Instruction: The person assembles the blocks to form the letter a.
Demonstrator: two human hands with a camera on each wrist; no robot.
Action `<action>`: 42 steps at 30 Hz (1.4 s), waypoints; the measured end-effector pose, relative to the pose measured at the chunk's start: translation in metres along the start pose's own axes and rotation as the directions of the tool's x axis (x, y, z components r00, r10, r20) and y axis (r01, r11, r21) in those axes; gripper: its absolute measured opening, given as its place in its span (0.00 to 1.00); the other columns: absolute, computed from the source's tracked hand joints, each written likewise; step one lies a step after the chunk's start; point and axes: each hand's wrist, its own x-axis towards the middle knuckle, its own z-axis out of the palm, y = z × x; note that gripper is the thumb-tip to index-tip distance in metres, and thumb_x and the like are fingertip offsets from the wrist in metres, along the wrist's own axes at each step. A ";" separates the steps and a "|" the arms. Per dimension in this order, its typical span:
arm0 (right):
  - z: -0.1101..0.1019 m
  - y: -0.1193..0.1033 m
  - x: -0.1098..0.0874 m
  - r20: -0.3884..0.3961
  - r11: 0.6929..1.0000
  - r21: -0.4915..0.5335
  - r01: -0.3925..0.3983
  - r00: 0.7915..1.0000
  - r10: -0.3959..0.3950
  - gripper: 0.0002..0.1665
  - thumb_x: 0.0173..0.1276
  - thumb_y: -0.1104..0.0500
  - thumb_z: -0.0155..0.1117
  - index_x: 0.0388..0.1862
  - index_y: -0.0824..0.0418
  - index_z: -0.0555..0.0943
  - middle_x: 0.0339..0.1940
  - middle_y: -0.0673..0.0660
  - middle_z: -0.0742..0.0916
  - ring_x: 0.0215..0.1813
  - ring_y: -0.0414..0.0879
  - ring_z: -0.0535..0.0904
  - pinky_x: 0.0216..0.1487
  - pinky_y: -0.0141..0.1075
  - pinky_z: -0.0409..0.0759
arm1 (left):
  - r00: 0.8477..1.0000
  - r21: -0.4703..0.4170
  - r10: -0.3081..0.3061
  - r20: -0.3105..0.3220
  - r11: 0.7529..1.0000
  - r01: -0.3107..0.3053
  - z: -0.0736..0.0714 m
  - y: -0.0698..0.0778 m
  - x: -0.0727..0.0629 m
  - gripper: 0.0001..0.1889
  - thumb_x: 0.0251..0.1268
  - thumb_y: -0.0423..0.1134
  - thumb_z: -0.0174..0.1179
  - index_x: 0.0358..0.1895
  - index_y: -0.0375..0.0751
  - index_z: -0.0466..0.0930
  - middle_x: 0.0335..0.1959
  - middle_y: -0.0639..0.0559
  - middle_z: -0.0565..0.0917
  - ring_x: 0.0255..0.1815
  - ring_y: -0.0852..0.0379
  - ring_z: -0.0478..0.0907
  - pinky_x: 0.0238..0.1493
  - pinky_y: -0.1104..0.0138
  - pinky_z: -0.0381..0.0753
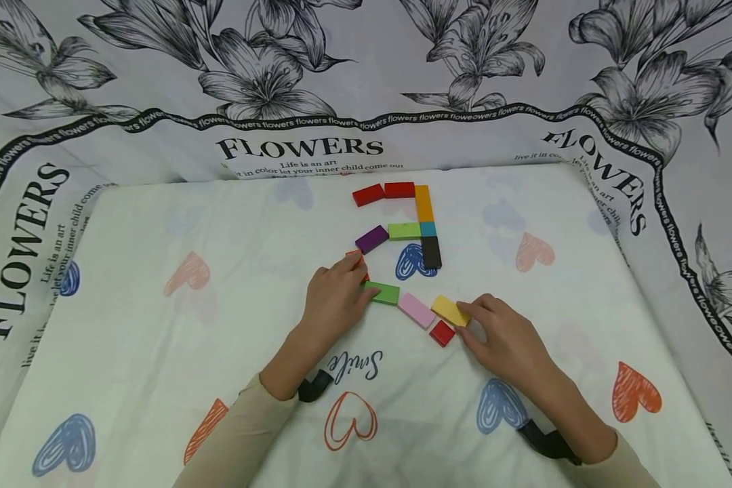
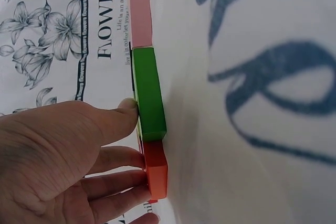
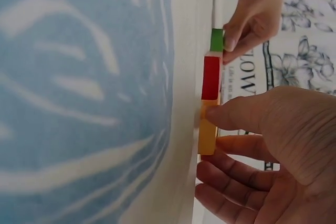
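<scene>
Small coloured blocks form a winding line on the cloth. My left hand (image 1: pixel 338 291) is at the lower left bend, its fingers touching an orange-red block (image 2: pixel 156 174) that it partly covers in the head view. Its thumb rests against the green block (image 1: pixel 383 293). A pink block (image 1: pixel 417 310) follows to the right. Thumb and index finger of my right hand (image 1: pixel 506 332) pinch the right end of a yellow block (image 1: pixel 448 310), which slants beside the pink one. Close below the yellow block sits a short red block (image 1: pixel 442 333).
Farther back lie a purple block (image 1: pixel 372 239), a light green block (image 1: pixel 404 232), a small blue block (image 1: pixel 427 229), a black block (image 1: pixel 431 252), an orange block (image 1: pixel 423 203) and two red blocks (image 1: pixel 399 190). The white cloth (image 1: pixel 268 244) carries printed hearts and a flower border.
</scene>
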 end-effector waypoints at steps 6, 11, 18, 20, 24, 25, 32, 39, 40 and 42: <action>0.001 0.006 0.004 -0.022 0.999 0.040 0.008 1.000 -0.007 0.24 0.62 0.58 0.81 0.57 0.60 0.89 0.44 0.56 0.89 0.42 0.47 0.85 0.41 0.40 0.88 | 1.000 0.008 0.005 -0.005 1.000 -0.005 0.000 0.000 0.000 0.24 0.69 0.50 0.71 0.61 0.40 0.86 0.66 0.45 0.84 0.66 0.47 0.83 0.62 0.51 0.85; 0.001 0.012 0.010 -0.063 0.998 0.046 0.040 0.997 -0.037 0.22 0.63 0.59 0.80 0.56 0.61 0.89 0.43 0.56 0.89 0.42 0.48 0.85 0.40 0.41 0.88 | 0.999 0.006 0.018 -0.035 1.000 -0.018 0.001 -0.001 -0.002 0.21 0.70 0.50 0.71 0.57 0.40 0.88 0.65 0.45 0.84 0.65 0.48 0.83 0.60 0.51 0.85; 0.003 0.018 0.017 -0.078 0.998 0.058 0.002 0.997 0.003 0.23 0.64 0.59 0.79 0.58 0.63 0.88 0.44 0.57 0.89 0.43 0.50 0.86 0.41 0.45 0.88 | 0.998 -0.004 0.033 -0.049 0.999 -0.034 0.002 0.000 -0.002 0.18 0.71 0.49 0.70 0.53 0.40 0.88 0.65 0.46 0.84 0.65 0.49 0.83 0.58 0.51 0.85; 0.003 0.018 0.017 -0.072 0.998 0.063 -0.019 0.997 0.024 0.23 0.65 0.59 0.79 0.58 0.63 0.88 0.45 0.58 0.89 0.43 0.50 0.86 0.42 0.45 0.88 | 0.999 -0.002 0.029 -0.040 1.000 -0.029 0.002 0.000 -0.002 0.18 0.71 0.50 0.70 0.53 0.40 0.88 0.65 0.46 0.84 0.65 0.49 0.83 0.58 0.51 0.85; 0.003 0.017 0.017 -0.062 0.996 0.066 -0.051 0.997 0.056 0.24 0.65 0.59 0.78 0.59 0.63 0.88 0.46 0.59 0.89 0.44 0.52 0.86 0.43 0.45 0.88 | 0.999 0.006 0.026 -0.037 1.000 -0.026 0.001 -0.001 -0.002 0.18 0.70 0.50 0.71 0.54 0.41 0.88 0.65 0.46 0.84 0.65 0.49 0.83 0.58 0.52 0.85; 0.003 0.017 0.017 -0.061 0.996 0.065 -0.055 0.996 0.059 0.24 0.65 0.59 0.79 0.59 0.63 0.88 0.46 0.59 0.89 0.44 0.52 0.86 0.43 0.46 0.88 | 0.999 0.007 0.028 -0.039 1.000 -0.027 0.001 -0.001 -0.003 0.18 0.70 0.50 0.71 0.54 0.41 0.88 0.65 0.46 0.84 0.64 0.49 0.83 0.58 0.52 0.85; 0.002 0.018 0.018 -0.066 0.997 0.062 -0.035 0.997 0.039 0.23 0.65 0.59 0.78 0.59 0.63 0.88 0.46 0.59 0.89 0.45 0.52 0.86 0.44 0.47 0.89 | 0.999 0.010 0.020 -0.038 1.000 -0.020 0.000 -0.001 -0.002 0.18 0.71 0.50 0.70 0.54 0.41 0.88 0.64 0.46 0.84 0.64 0.49 0.83 0.58 0.52 0.85; 0.000 0.012 0.015 -0.074 0.999 0.036 -0.027 0.997 0.030 0.25 0.66 0.56 0.78 0.61 0.62 0.87 0.53 0.60 0.88 0.52 0.55 0.87 0.47 0.50 0.90 | 0.999 0.018 0.027 -0.037 0.999 -0.026 0.000 -0.002 -0.003 0.20 0.71 0.50 0.70 0.56 0.40 0.88 0.67 0.45 0.84 0.67 0.48 0.83 0.59 0.51 0.85; 0.000 0.009 0.014 -0.085 0.999 0.036 -0.013 0.996 0.016 0.26 0.65 0.56 0.78 0.61 0.61 0.87 0.55 0.60 0.88 0.53 0.56 0.87 0.47 0.51 0.90 | 0.999 0.020 0.030 -0.039 0.999 -0.029 0.000 -0.002 -0.003 0.20 0.71 0.50 0.70 0.56 0.40 0.88 0.67 0.45 0.84 0.67 0.48 0.83 0.59 0.51 0.85; -0.001 0.005 0.012 -0.103 0.999 0.040 0.034 0.994 -0.030 0.26 0.65 0.57 0.79 0.62 0.59 0.87 0.58 0.60 0.87 0.57 0.56 0.87 0.49 0.51 0.91 | 0.999 0.025 0.031 -0.038 0.999 -0.030 -0.001 -0.002 -0.003 0.20 0.71 0.51 0.70 0.56 0.40 0.88 0.66 0.46 0.84 0.66 0.49 0.83 0.59 0.51 0.85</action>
